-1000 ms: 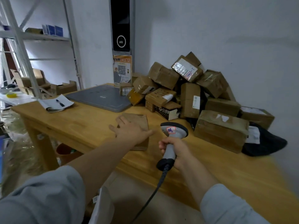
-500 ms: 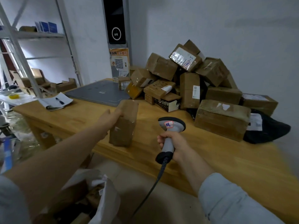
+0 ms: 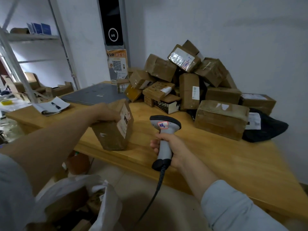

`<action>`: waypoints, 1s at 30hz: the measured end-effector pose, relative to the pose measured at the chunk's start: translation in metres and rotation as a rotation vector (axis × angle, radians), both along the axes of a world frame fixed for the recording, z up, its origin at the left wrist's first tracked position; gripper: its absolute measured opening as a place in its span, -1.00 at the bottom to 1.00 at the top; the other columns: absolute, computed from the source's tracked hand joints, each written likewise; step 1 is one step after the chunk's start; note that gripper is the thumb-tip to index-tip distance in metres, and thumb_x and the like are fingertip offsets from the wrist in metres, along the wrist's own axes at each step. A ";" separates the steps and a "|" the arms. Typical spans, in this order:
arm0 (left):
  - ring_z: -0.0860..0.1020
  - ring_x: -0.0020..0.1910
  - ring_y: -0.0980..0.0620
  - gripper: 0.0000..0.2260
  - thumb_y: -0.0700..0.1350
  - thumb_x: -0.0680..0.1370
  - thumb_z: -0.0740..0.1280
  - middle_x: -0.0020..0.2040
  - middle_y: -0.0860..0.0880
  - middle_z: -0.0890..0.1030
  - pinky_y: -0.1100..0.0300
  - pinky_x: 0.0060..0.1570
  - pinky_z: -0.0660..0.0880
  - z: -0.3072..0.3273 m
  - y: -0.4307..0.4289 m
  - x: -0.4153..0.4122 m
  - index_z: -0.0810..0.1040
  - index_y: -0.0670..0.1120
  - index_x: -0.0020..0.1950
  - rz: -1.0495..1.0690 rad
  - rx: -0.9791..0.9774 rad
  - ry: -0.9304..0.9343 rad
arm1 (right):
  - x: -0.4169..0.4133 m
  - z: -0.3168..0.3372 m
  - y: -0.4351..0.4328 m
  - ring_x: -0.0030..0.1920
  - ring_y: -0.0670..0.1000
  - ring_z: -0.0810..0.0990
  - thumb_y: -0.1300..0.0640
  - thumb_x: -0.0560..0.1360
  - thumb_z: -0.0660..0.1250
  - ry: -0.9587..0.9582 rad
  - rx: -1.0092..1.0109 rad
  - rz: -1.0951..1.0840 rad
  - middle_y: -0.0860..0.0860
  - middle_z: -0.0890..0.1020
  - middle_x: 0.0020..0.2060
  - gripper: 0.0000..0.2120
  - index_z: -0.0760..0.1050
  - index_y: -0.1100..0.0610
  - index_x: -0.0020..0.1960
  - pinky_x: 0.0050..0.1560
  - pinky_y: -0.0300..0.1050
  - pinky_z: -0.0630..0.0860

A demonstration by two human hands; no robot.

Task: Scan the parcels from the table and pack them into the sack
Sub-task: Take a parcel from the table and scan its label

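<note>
The left hand (image 3: 106,112) has its grip clamped over the top end of a brown parcel (image 3: 113,132), fingers curled round the far side. The parcel stands on end near the front edge of the table (image 3: 216,157), with its long axis nearly upright and the top tipped a little away. I cannot tell whether its foot rests on the wood or hangs just above it. Its white label is on the side face turned away from that grip, towards the scanner (image 3: 165,124), which the right hand (image 3: 171,147) holds by the handle in a closed grip. The scanner's head sits just beside the parcel but looks to be aimed forward, towards the heap of parcels (image 3: 191,84) against the wall, not across at the label. I would say the scan is the step in hand. It turns on swinging the scanner's nose inward from the right grip to that side face, or twisting the parcel round to meet it. The sack (image 3: 106,202) gapes open on the floor below and behind the left grip, well nearer to it than to the right, so the drop falls to the left.
</note>
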State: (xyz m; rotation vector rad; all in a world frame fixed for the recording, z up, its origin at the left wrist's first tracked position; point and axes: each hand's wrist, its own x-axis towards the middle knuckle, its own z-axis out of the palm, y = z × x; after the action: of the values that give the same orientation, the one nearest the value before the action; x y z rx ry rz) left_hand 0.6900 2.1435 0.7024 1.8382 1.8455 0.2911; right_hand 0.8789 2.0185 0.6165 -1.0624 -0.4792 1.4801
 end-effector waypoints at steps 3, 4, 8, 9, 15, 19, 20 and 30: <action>0.57 -0.03 -0.16 -0.45 0.01 0.33 0.55 0.02 -0.18 0.58 -0.02 -0.08 0.56 -0.005 -0.005 -0.039 0.44 -0.22 0.16 0.071 -0.011 -0.190 | -0.010 0.006 -0.003 -0.45 0.03 0.61 0.26 0.48 0.37 -0.029 0.030 0.043 0.15 0.64 -0.36 -0.87 0.47 0.22 0.00 -0.49 -0.22 0.51; 0.58 -0.01 -0.15 -0.46 0.02 0.31 0.56 0.01 -0.18 0.60 -0.03 -0.04 0.56 -0.010 -0.007 -0.049 0.47 -0.24 0.13 0.097 -0.003 -0.253 | -0.015 0.008 -0.003 -0.46 0.02 0.59 0.24 0.48 0.37 -0.044 0.035 0.066 0.14 0.63 -0.36 -0.87 0.47 0.21 0.00 -0.49 -0.22 0.49; 0.57 0.05 -0.10 -0.46 -0.07 0.32 0.54 0.04 -0.15 0.61 0.01 0.04 0.53 -0.032 -0.021 -0.073 0.49 -0.22 0.22 0.162 -0.009 -0.488 | -0.038 0.015 -0.006 -0.53 -0.02 0.47 0.16 0.45 0.36 -0.095 0.058 0.140 0.09 0.56 -0.43 -0.87 0.49 0.20 -0.06 -0.52 -0.25 0.41; 0.56 0.05 -0.09 -0.43 -0.07 0.32 0.54 0.06 -0.14 0.60 0.03 0.02 0.52 -0.038 -0.024 -0.076 0.47 -0.21 0.25 0.169 -0.010 -0.517 | -0.043 0.016 -0.007 -0.54 -0.03 0.46 0.17 0.44 0.37 -0.114 0.068 0.144 0.08 0.55 -0.45 -0.88 0.50 0.20 -0.09 -0.52 -0.26 0.41; 0.58 0.06 -0.11 -0.22 0.06 0.11 0.60 0.05 -0.12 0.62 -0.08 0.16 0.52 -0.049 -0.031 -0.089 0.50 -0.14 0.27 0.166 0.017 -0.553 | -0.059 0.021 -0.019 -0.55 -0.04 0.45 0.30 0.39 0.44 -0.365 0.090 0.145 0.04 0.53 -0.52 -0.85 0.49 0.25 -0.10 -0.51 -0.24 0.41; 0.55 0.07 -0.09 -0.37 -0.02 0.30 0.56 0.04 -0.10 0.60 -0.04 0.20 0.48 -0.044 -0.036 -0.088 0.46 -0.16 0.30 0.154 0.032 -0.563 | -0.064 0.022 -0.024 -0.56 -0.04 0.43 0.33 0.40 0.43 -0.442 0.078 0.165 0.04 0.51 -0.53 -0.88 0.49 0.22 -0.16 -0.50 -0.22 0.39; 0.54 0.06 -0.08 -0.38 -0.03 0.32 0.55 0.02 -0.10 0.59 -0.02 0.18 0.48 -0.043 -0.036 -0.087 0.45 -0.16 0.30 0.158 0.042 -0.561 | -0.065 0.022 -0.025 -0.56 -0.04 0.43 0.33 0.41 0.42 -0.455 0.078 0.169 0.04 0.51 -0.52 -0.88 0.48 0.21 -0.17 -0.50 -0.23 0.39; 0.55 0.07 -0.06 -0.44 -0.03 0.36 0.53 0.01 -0.08 0.58 -0.01 0.20 0.49 -0.045 -0.027 -0.100 0.45 -0.17 0.29 0.161 0.079 -0.555 | -0.076 0.029 -0.024 -0.55 -0.03 0.42 0.34 0.41 0.41 -0.500 0.081 0.211 0.04 0.50 -0.54 -0.87 0.49 0.20 -0.24 -0.51 -0.22 0.39</action>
State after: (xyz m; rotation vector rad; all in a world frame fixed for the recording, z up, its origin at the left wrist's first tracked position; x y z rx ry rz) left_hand 0.5903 2.1163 0.6571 1.4584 1.5977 0.8485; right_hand 0.8029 1.9945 0.6454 -1.3517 -1.0202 1.3544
